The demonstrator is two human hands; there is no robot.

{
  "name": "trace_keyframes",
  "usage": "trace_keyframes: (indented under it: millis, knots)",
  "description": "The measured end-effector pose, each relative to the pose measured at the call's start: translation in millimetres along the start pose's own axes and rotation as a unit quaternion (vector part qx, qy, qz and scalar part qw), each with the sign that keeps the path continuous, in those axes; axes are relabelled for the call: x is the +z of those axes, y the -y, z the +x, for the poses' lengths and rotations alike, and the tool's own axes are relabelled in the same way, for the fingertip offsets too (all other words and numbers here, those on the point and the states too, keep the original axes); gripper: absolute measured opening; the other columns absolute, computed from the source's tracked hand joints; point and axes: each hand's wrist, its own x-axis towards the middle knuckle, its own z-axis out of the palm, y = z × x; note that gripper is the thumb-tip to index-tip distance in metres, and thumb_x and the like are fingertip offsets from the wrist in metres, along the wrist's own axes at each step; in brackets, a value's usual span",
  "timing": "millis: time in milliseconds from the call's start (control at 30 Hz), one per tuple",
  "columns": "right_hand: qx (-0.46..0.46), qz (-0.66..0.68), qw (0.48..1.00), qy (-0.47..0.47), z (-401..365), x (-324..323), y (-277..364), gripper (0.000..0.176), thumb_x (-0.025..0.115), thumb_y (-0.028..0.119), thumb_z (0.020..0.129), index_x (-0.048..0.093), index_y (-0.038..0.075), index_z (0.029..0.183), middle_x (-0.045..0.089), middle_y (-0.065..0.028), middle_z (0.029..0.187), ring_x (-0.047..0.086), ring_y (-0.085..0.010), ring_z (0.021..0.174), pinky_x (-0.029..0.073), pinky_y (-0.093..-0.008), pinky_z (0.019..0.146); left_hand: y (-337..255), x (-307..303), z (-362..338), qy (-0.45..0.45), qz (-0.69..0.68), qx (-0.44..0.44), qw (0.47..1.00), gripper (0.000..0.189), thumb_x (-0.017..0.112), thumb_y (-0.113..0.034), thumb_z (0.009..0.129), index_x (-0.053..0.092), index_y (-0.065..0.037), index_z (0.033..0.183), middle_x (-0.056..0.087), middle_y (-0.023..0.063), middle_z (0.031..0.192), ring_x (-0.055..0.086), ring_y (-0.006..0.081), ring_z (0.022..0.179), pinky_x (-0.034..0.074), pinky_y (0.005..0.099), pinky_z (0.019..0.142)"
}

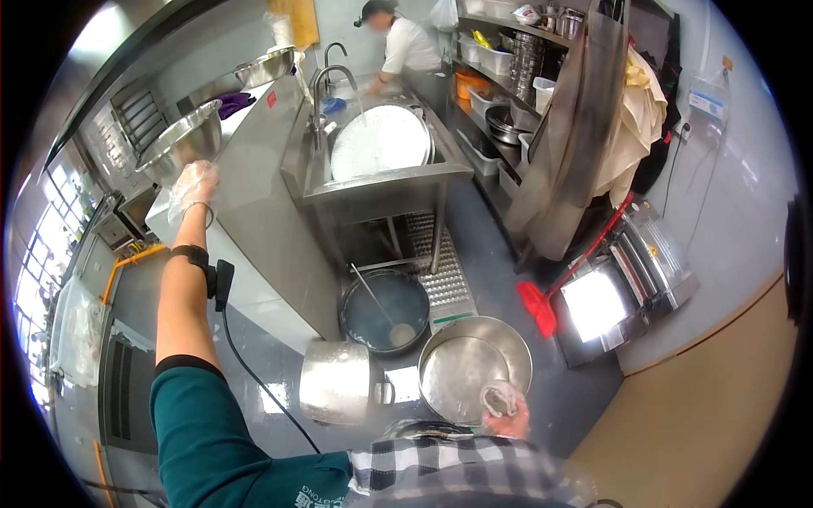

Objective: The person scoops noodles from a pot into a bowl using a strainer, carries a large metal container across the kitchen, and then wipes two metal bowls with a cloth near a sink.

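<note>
My left hand point(195, 188), in a clear plastic glove, reaches far out to the left and grips the near side of a large stainless steel bowl point(176, 146) at the counter's edge. Its fingertips are partly lost in the glove's folds. Low in the view, my right hand point(510, 420) is closed on a crumpled, pale greyish cloth point(500, 396). The cloth is over the near right rim of a wide, round metal pot point(461, 364) on the floor.
Beside the pot are an overturned metal pot point(334, 381) and a dark tub point(385, 317) of liquid with a ladle. Ahead, a sink point(381, 188) holds a large white round lid under running water. A co-worker point(411, 46) stands behind it. A red broom point(538, 309) leans at right.
</note>
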Motion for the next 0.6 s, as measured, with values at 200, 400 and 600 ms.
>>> trace_keyframes:
  millis: [200, 400, 600]
  knots:
    - [-0.008, -0.047, 0.998, 0.027, -1.7, 2.0, 0.6, 0.041, 0.043, 0.028, 0.073, 0.050, 0.010, 0.109, 0.051, -0.0059, 0.114, 0.046, -0.0237, 0.104, 0.033, -0.0417, 0.079, -0.4, -3.0, -1.5, 0.006, -0.013, -0.011, 1.000, 0.029, 0.045, -0.031, 0.072, 0.064, -0.014, 0.086, 0.061, 0.0131, 0.090, 0.058, 0.0326, 0.084, 0.046, 0.0406, 0.073]
    - [0.002, -0.022, 1.000, 0.008, 2.9, -0.7, 1.8, 0.039, 0.043, 0.029, 0.074, 0.051, 0.011, 0.108, 0.051, -0.0053, 0.113, 0.045, -0.0225, 0.103, 0.031, -0.0406, 0.078, -1.7, -4.9, -2.2, 0.015, -0.003, -0.015, 1.000, 0.030, 0.046, -0.034, 0.074, 0.064, -0.016, 0.089, 0.061, 0.0130, 0.091, 0.058, 0.0318, 0.086, 0.045, 0.0405, 0.074]
    - [0.009, -0.012, 1.000, -0.017, -3.6, 8.7, 0.5, 0.039, 0.041, 0.025, 0.076, 0.050, 0.006, 0.109, 0.051, -0.0073, 0.112, 0.045, -0.0220, 0.105, 0.033, -0.0388, 0.083, 0.8, -0.5, 2.0, 0.019, 0.008, -0.009, 1.000, 0.030, 0.045, -0.034, 0.075, 0.064, -0.016, 0.090, 0.061, 0.0127, 0.092, 0.058, 0.0318, 0.086, 0.045, 0.0405, 0.074]
